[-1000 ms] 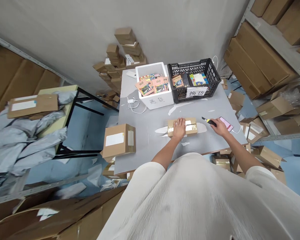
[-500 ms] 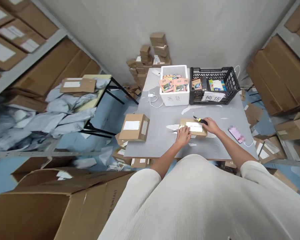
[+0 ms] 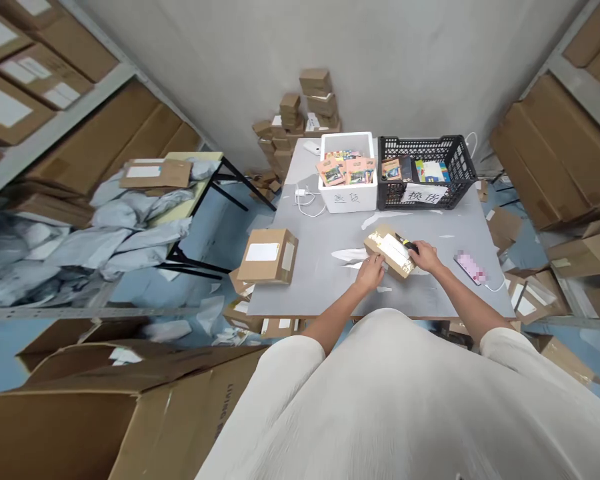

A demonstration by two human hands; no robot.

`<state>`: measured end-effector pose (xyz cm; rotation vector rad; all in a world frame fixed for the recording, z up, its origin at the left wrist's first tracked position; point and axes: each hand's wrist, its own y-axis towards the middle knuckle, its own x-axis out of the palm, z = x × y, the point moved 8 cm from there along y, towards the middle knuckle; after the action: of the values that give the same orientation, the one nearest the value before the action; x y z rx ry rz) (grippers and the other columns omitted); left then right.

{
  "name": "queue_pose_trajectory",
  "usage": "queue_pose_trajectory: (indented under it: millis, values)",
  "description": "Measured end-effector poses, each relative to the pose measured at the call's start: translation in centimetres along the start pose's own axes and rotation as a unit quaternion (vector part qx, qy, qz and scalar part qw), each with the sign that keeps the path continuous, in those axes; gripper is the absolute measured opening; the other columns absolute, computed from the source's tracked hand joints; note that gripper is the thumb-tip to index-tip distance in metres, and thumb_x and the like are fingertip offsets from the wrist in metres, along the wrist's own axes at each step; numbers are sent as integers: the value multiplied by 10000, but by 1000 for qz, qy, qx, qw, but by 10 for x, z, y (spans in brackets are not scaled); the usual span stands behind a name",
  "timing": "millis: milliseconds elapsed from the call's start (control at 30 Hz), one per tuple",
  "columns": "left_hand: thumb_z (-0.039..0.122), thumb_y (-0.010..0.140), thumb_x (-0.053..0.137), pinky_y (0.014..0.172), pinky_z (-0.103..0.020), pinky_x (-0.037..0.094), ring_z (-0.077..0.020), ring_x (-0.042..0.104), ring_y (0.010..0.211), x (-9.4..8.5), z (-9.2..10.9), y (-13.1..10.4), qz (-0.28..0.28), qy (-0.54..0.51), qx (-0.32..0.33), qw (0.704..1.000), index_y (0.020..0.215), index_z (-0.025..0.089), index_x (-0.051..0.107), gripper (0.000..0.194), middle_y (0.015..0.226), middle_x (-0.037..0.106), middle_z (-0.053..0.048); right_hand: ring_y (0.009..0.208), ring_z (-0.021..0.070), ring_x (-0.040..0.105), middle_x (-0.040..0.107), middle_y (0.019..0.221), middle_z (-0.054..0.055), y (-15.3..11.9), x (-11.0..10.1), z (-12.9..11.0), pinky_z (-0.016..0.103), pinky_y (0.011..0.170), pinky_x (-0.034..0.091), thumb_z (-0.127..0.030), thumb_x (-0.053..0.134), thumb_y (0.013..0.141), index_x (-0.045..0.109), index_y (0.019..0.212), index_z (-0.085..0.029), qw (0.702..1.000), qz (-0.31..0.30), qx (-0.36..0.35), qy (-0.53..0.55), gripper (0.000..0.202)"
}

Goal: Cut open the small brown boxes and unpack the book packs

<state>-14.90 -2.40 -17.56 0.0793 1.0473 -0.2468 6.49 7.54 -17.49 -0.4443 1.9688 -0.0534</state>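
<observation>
A small cardboard box (image 3: 393,251) with a white label lies turned at an angle on the grey table (image 3: 325,293). My left hand (image 3: 371,272) grips its near left side, fingers closed on the edge. In my right hand (image 3: 425,255) is a black and yellow utility knife (image 3: 407,244); my fingers are wrapped round the handle, and the knife lies over the box's right side. Part of the handle is hidden by my fingers.
Behind stand a white foam bin (image 3: 351,199) and a black plastic crate (image 3: 427,175), both holding booklets. A larger cardboard box (image 3: 267,256) sits at the table's left edge. To the right lies a phone (image 3: 470,268) on a cable. Parcel shelves flank the table.
The small box has turned clockwise, its right end swinging toward me. My left hand has slid from its top to its near left edge. The knife has moved slightly right and down.
</observation>
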Motion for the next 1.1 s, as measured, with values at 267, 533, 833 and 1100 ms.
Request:
queue_pose_trajectory:
  millis: [267,533,833,1100]
  values:
    - [273,1029,588,1309,-464,428,-301,500,1551,6,14,55,-13,-44,15,999,1539,176,557,520,1612,555,-178,1103,324,751,811,1230,128,-45,22,30,422,951,573,-502,531,1056,640,1336,-232,986,-7,66,150,404]
    - [554,1033,627,1273,-576,362,-408,410,1588,10,48,61,-46,52,-74,995,1702,219,401,782,1723,466,-197,955,255,763,785,1186,82,-49,22,47,407,892,602,-552,575,1024,609,1259,-252,954,9,94,286,383]
    - [350,875,818,1282,-602,311,-453,312,1646,39,82,44,-156,107,-23,982,1780,247,225,1087,1844,230,-232,1415,322,605,665,1462,160,-30,6,58,473,1167,511,-563,594,981,660,1191,-238,952,88,89,279,393]
    - [111,819,742,1264,-574,325,-395,396,1581,11,53,36,-167,123,61,976,1759,275,234,1081,1751,379,-192,1201,295,713,785,1257,108,-29,20,51,463,1112,545,-537,607,988,631,1185,-250,939,50,123,317,349]
